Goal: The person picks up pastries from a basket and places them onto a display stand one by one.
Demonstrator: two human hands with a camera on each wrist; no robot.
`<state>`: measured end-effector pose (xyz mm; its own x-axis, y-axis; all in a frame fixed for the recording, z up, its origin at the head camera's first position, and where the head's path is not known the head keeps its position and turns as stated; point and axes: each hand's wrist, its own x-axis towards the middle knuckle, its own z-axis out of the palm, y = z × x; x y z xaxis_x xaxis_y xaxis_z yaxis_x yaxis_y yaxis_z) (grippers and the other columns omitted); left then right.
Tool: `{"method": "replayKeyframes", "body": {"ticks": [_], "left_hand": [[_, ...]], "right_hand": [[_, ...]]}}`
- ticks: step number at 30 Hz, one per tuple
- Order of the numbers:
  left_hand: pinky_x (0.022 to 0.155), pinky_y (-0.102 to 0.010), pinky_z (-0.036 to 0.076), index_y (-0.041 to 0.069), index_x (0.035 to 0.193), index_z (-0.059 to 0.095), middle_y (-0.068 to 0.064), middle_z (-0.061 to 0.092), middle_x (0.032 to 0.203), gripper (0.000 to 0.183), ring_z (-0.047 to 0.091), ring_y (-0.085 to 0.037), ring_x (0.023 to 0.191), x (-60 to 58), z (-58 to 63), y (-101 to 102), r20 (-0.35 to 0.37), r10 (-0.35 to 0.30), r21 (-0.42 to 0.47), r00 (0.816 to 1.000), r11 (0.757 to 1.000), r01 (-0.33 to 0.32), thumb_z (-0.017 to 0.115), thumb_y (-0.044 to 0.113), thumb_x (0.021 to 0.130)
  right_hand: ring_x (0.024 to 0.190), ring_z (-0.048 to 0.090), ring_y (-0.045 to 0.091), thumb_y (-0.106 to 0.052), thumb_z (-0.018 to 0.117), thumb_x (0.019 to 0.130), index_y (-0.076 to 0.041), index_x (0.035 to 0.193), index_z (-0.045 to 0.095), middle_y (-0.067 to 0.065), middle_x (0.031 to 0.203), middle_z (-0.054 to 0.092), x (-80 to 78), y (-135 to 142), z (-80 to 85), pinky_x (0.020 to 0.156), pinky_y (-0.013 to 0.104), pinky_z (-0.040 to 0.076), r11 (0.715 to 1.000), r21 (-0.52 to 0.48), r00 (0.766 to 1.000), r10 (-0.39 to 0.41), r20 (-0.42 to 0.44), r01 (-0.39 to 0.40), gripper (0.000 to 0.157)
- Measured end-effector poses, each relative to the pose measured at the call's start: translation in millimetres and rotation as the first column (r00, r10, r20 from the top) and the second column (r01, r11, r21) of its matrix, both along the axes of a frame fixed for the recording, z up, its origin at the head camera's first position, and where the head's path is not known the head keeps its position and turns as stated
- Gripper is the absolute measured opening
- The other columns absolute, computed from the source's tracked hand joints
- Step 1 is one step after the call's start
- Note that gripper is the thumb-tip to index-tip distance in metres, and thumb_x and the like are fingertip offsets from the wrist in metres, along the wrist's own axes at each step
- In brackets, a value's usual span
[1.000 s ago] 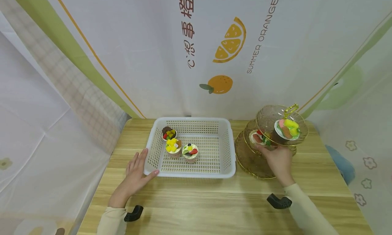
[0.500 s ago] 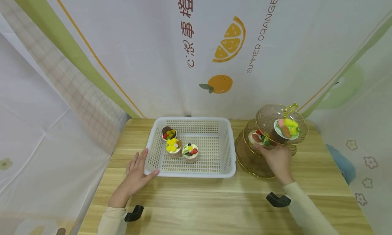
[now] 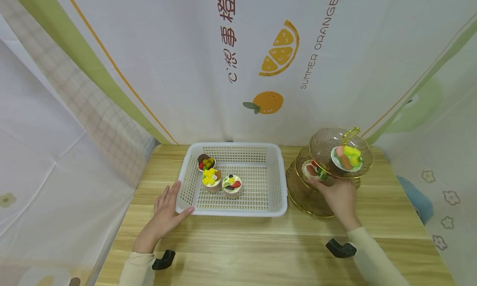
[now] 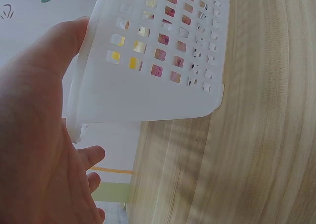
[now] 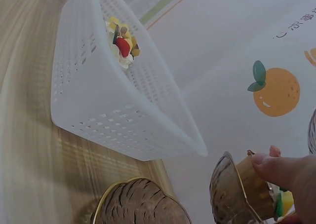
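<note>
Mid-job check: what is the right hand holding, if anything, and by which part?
The right hand holds the cupcake at the stand's middle tier, its fingers pinching the side of the brown cup.

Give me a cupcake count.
5 cupcakes: three in the white basket, one on the stand's top tier, one at the middle tier, held by the right hand. More may be hidden.

Curtained-off table nook, like a recording booth; home or studio, cannot tell. White fabric curtain printed with oranges (image 3: pixel 208 91) behind, creased white cloth (image 3: pixel 41 153) left, pale flower-printed cloth (image 3: pixel 439 145) right, hung close round light wood-grain tabletop (image 3: pixel 246 253). Black angular plastic device (image 3: pixel 164 260) at each cuff.
</note>
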<state>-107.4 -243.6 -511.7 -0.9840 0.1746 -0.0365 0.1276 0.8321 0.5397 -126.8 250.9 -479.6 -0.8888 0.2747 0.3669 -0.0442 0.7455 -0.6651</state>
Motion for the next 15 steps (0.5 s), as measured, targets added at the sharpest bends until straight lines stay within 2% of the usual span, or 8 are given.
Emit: {"method": "replayKeyframes", "body": {"ticks": [3,5,7,15], "left_hand": [[0.112,-0.074,0.004,0.011,0.16,0.005,-0.025,0.014,0.164,0.096,0.003,-0.05,0.15,0.0,-0.5,0,-0.004,-0.002,-0.001,1.0,1.0,0.002,0.062,0.05,0.093],[0.112,-0.074,0.003,0.011,0.16,0.005,-0.025,0.013,0.164,0.096,0.003,-0.05,0.15,-0.1,-1.0,0,-0.002,-0.005,0.002,1.0,1.0,0.005,0.062,0.05,0.093],[0.112,-0.074,0.003,0.012,0.16,0.005,-0.025,0.013,0.164,0.096,0.002,-0.05,0.15,-0.1,-1.5,-1,0.001,-0.008,0.004,1.0,1.0,0.008,0.061,0.05,0.093],[0.112,-0.075,0.003,0.012,0.16,0.004,-0.024,0.011,0.165,0.096,0.002,-0.05,0.151,-0.2,-1.2,-1,-0.004,-0.011,0.006,1.0,1.0,0.011,0.061,0.05,0.093]], "right_hand": [[0.122,0.057,0.042,-0.027,0.09,0.071,0.002,0.12,0.068,0.021,0.124,0.068,7.0,3,2.6,0.095,0.057,0.044,0.999,-0.037,1.0,0.014,0.019,-0.013,0.061],[0.121,0.056,0.044,-0.028,0.089,0.072,0.003,0.115,0.07,0.022,0.121,0.069,14.4,5,4.9,0.097,0.058,0.042,0.997,-0.073,0.999,0.009,0.041,-0.006,0.057],[0.122,0.052,0.045,-0.028,0.088,0.073,0.003,0.117,0.068,0.023,0.125,0.067,23.3,6,8.0,0.1,0.06,0.038,0.995,-0.101,0.998,0.005,0.067,0.002,0.058],[0.12,0.05,0.037,-0.028,0.086,0.076,-0.005,0.126,0.065,0.018,0.127,0.065,59.6,5,23.5,0.098,0.055,0.036,0.988,-0.145,0.994,-0.03,0.106,0.045,0.059]]}}
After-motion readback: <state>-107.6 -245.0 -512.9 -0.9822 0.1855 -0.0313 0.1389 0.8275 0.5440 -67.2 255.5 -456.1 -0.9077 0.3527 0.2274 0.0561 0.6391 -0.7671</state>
